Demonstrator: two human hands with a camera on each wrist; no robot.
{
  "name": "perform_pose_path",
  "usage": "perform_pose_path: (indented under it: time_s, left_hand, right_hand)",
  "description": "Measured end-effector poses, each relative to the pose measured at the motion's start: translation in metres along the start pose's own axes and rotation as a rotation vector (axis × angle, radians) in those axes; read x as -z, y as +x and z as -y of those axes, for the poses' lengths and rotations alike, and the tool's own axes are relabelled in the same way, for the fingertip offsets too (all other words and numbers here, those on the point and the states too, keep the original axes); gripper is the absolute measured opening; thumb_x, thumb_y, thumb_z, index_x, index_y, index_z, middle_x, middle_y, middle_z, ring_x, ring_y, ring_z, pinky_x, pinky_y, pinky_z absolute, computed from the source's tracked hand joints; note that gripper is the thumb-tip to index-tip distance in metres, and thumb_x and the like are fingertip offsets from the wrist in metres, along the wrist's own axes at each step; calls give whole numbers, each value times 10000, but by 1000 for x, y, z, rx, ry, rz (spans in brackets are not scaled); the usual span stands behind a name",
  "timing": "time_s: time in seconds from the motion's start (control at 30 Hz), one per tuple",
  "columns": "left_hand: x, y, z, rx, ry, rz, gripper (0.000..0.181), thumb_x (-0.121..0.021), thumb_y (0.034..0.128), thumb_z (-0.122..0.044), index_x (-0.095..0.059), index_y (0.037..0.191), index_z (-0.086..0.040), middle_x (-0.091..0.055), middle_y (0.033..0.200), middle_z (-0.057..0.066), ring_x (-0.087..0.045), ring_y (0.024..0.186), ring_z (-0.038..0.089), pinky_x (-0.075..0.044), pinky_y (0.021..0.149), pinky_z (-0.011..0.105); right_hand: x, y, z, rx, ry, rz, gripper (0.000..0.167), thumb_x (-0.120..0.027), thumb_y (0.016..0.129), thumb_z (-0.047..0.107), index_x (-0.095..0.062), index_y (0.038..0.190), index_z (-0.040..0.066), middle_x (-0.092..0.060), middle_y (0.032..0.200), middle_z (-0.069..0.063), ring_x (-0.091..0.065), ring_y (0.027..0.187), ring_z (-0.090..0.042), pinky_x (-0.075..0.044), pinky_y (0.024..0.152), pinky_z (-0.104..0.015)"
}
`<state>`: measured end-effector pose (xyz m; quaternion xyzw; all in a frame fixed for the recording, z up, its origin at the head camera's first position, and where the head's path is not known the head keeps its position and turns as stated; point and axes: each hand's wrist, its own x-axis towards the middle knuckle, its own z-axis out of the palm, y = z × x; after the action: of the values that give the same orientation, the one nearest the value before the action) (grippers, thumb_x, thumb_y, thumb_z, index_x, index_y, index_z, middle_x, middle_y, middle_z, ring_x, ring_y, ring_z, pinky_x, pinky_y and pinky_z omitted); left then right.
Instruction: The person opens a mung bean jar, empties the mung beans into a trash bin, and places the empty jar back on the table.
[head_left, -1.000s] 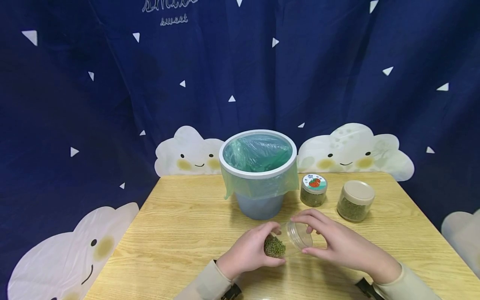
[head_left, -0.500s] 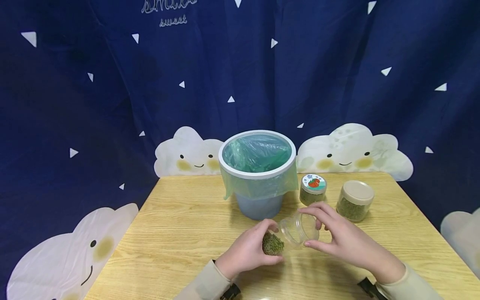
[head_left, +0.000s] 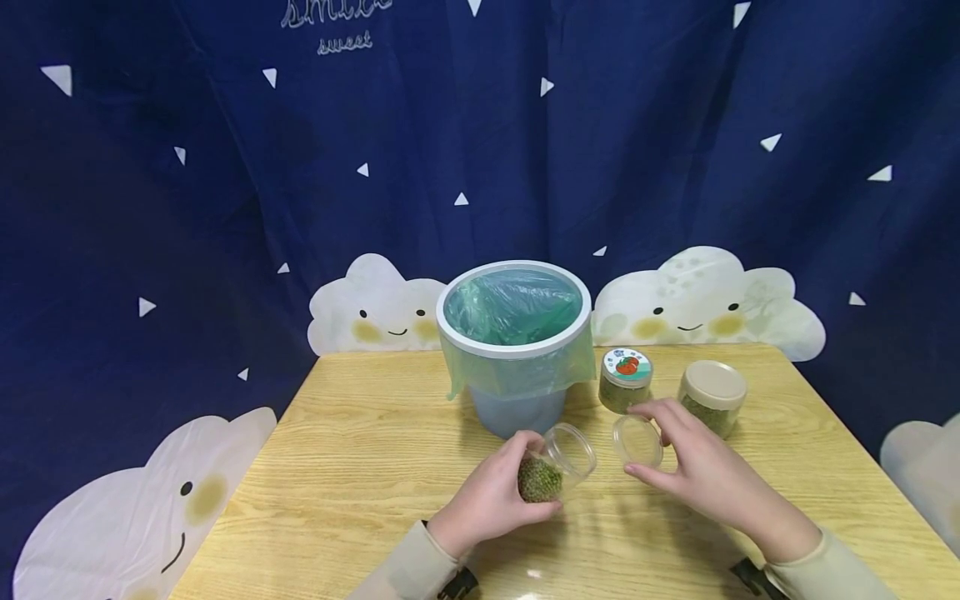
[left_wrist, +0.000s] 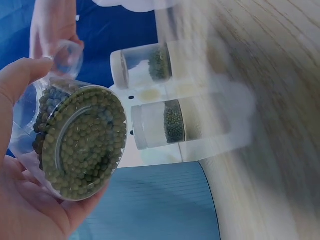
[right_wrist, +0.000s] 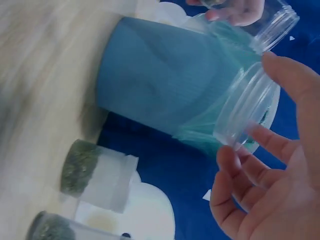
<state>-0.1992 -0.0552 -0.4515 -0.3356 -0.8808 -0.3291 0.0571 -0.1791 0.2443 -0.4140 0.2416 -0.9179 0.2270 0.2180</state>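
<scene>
My left hand (head_left: 491, 492) grips a clear jar (head_left: 572, 454) partly filled with green mung beans (head_left: 540, 481). The jar is tilted, its uncovered mouth facing right and up; the left wrist view shows its base (left_wrist: 85, 145) with beans behind it. Between thumb and fingers, my right hand (head_left: 701, 467) pinches a clear screw lid (head_left: 637, 442) by its rim. That lid stands on edge, a small gap to the right of the jar's mouth. Up close in the right wrist view, the lid (right_wrist: 245, 105) shows a ridged rim.
A blue bin (head_left: 517, 408) lined with a green bag stands behind the hands. Right of it are a jar with a tomato label (head_left: 626, 383) and a beige-lidded jar (head_left: 716, 387), partly behind my right hand. All rest on the wooden table (head_left: 360, 450).
The lid has come away from the jar's mouth and moved right with my right hand. My left hand has shifted slightly left, and the jar's mouth has tipped further up.
</scene>
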Motion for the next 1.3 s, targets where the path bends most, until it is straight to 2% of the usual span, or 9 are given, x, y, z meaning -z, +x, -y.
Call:
perform_pose_path:
  time_s: [0.07, 0.17, 0.3, 0.5, 0.87, 1.17, 1.3]
  left_hand:
    - [0, -1, 0, 1, -5, -3, 702, -872, 810, -365, -473, 1345, -148, -655, 1236, 43, -627, 1082, 67, -547, 933, 264]
    - [1, -2, 1, 1, -15, -4, 696, -865, 821, -370, -470, 1351, -154, -650, 1232, 30, -628, 1095, 74, -546, 942, 272]
    - [2, -3, 0, -6, -20, -7, 688, -865, 823, -370, -470, 1344, -156, -646, 1212, 17, -625, 1096, 73, -543, 948, 274]
    - [2, -3, 0, -14, -19, -16, 681, -879, 808, -357, -477, 1320, -158, -637, 1168, -15, -615, 1065, 57, -539, 937, 255]
    - [0, -2, 1, -19, 8, -21, 694, -890, 795, -357, -489, 1325, -156, -653, 1156, -22, -621, 1046, 50, -539, 922, 242]
    - [-1, -2, 0, -7, 16, -6, 697, -879, 805, -380, -486, 1341, -170, -650, 1178, -32, -616, 1066, 46, -535, 931, 249]
    - [0, -2, 0, -14, 20, -2, 702, -879, 805, -377, -485, 1346, -164, -654, 1186, -21, -619, 1072, 52, -536, 933, 250]
  right_hand:
    - [-2, -3, -4, -14, -25, 21, 617, -913, 774, 311, -604, 1286, 157, -609, 1146, 38, -523, 818, -45, -484, 660, -249]
    - [-4, -7, -10, -29, -69, 63, 585, -905, 776, 341, -628, 1254, 152, -628, 1150, 18, -609, 905, -114, -550, 751, -353]
    - [-8, -11, -19, -52, -107, 129, 576, -906, 764, 364, -640, 1228, 151, -634, 1141, 11, -665, 1005, -230, -566, 834, -485]
    - [-17, -16, -30, -113, -136, 221, 560, -906, 763, 382, -647, 1204, 155, -628, 1104, 2, -672, 928, -208, -569, 767, -446]
    - [-28, -30, -41, -116, -157, 247, 597, -941, 687, 415, -646, 1139, 160, -607, 998, 15, -629, 844, -146, -554, 725, -413]
    - [-33, -36, -49, -175, -132, 346, 603, -914, 705, 476, -632, 1144, 173, -585, 997, 29, -561, 813, -91, -522, 693, -365]
    - [-34, -37, -50, -182, -128, 367, 615, -918, 695, 483, -629, 1141, 173, -578, 987, 32, -532, 796, -88, -503, 675, -355]
